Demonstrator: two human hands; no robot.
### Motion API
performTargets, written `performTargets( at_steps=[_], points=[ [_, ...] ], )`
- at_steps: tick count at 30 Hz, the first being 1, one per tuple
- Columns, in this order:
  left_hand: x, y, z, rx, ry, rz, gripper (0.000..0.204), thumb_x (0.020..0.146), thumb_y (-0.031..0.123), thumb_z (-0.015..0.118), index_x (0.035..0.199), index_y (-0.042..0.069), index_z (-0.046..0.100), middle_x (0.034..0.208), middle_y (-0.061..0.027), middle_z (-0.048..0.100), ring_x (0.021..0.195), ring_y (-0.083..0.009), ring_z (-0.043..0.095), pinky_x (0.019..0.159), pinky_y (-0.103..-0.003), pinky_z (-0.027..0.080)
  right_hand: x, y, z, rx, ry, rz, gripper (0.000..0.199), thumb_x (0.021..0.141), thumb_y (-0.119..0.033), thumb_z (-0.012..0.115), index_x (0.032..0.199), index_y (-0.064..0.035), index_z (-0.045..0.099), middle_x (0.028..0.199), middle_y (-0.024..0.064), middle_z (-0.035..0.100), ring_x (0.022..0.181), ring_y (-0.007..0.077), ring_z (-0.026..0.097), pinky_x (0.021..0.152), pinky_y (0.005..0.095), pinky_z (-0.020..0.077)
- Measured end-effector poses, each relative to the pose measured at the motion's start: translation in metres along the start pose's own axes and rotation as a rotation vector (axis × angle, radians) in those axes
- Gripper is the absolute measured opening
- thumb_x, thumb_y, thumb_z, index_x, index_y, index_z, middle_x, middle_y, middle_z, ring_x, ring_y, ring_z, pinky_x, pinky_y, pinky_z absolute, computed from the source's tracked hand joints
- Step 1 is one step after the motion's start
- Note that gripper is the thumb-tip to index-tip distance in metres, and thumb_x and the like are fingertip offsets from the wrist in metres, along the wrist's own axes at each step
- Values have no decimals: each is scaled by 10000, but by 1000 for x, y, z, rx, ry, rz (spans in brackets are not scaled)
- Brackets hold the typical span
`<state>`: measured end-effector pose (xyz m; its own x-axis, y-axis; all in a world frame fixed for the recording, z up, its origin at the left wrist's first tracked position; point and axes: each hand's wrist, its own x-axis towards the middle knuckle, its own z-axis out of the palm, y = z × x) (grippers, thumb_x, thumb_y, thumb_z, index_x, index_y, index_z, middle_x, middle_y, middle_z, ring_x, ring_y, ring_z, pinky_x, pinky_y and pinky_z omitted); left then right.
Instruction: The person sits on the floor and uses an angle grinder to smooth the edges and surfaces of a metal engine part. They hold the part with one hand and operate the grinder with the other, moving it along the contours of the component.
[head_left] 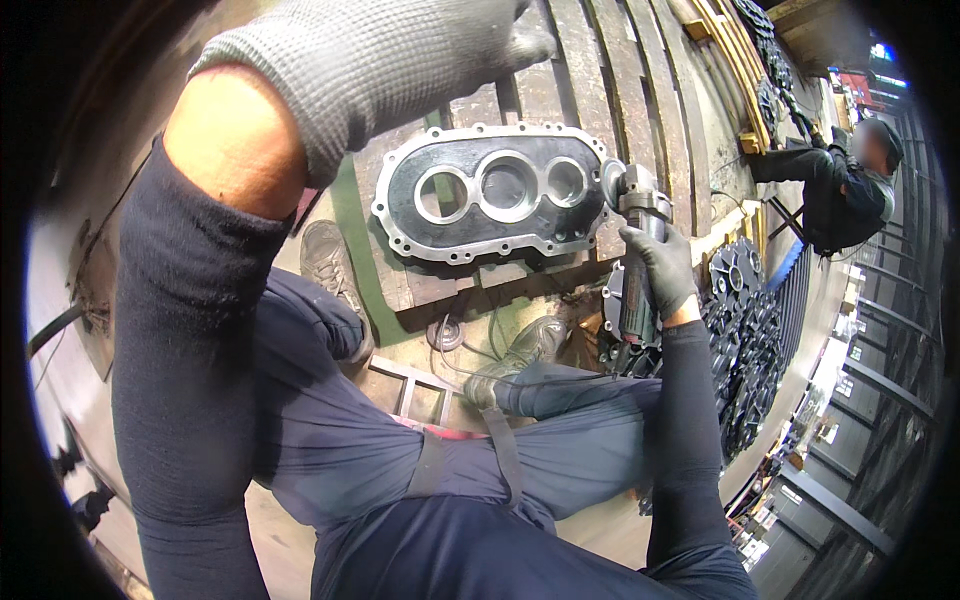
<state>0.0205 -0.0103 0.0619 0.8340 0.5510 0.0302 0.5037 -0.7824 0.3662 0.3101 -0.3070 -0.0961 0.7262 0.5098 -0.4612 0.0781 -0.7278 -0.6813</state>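
My right hand, in a grey glove, is wrapped round the body of an angle grinder. The grinder's head and disc sit at the right rim of a black metal housing cover with a bare silver edge and three round openings. It lies flat on a slatted wooden pallet. My left hand, in a long grey glove, reaches across above the cover's far side, apart from it. Its thumb is stretched out, and nothing shows in it; the upper edge cuts off part of its fingers.
Black castings are piled at my right. A cable runs past my shoes, near a metal frame on the floor. A seated person works at the far right, beside wooden boards.
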Motion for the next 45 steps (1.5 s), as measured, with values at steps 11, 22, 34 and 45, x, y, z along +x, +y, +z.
performTargets(
  at_steps=[11, 22, 34, 45],
  points=[
    [11, 12, 4, -7, -100, -101, 478, 1130, 443, 610, 1100, 4, 796, 973, -242, 802, 956, -423, 797, 903, -502, 627, 16, -1, 30, -2, -103, -60, 383, 907, -195, 900, 1182, 43, 780, 998, 92, 806, 839, 161, 734, 761, 331, 596],
    [15, 1, 15, -43, -63, 93, 484, 1133, 417, 608, 1089, -36, 774, 965, -276, 782, 989, -440, 785, 947, -519, 609, 26, 0, 29, -10, -156, 4, 389, 910, -220, 917, 1171, 37, 785, 991, 80, 801, 828, 147, 723, 744, 326, 590],
    [13, -1, 6, -124, -135, 70, 415, 1158, 367, 596, 1239, -23, 713, 1017, -255, 789, 985, -429, 793, 896, -520, 640, 33, -8, 34, -2, -191, 46, 404, 955, -208, 883, 1238, 45, 745, 1003, 89, 790, 813, 160, 733, 727, 332, 605],
    [6, -13, 1, -188, -130, 79, 398, 1162, 351, 593, 1224, -20, 722, 1012, -244, 791, 969, -429, 790, 886, -509, 640, 43, -31, 52, -386, -203, -116, 684, 824, -382, 921, 1337, 29, 732, 1208, 243, 817, 1079, 335, 809, 969, 439, 628]
  ],
)
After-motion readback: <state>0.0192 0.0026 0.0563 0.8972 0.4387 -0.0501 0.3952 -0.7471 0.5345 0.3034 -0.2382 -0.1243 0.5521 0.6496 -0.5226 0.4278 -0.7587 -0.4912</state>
